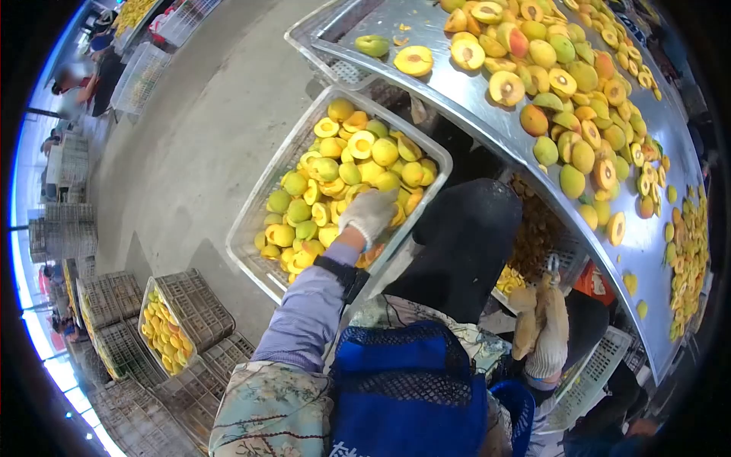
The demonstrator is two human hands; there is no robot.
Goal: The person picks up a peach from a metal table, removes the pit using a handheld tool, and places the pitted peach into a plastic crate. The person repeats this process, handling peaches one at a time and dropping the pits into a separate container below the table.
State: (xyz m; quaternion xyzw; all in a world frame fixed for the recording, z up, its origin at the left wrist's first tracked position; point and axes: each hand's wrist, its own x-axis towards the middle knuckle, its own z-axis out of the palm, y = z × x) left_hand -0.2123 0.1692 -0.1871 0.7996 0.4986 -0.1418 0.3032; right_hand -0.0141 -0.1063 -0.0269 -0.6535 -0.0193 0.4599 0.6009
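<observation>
Yellow-green halved fruit [360, 144], probably peaches, fills a pale plastic crate [266, 166] on the left, beside the wearer's dark-clad leg [476, 236]. The gloved left hand [369, 213] reaches in at the crate's near right side, its fingers down against the fruit, with pieces touching around them and more spread to the left and far side. Whether those fingers grasp a piece or merely rest there, I cannot tell. The gloved right hand [544, 327], well apart on the right, has curled fingers with a small metal tool [553, 263] beside their tips; its grip is unclear. More fruit lies on the shiny metal worktop [449, 80], far right. Each half looks light, firm but easily bruised, and probably slippery on its cut face; the rounded skin side offers the surest, gentlest hold.
</observation>
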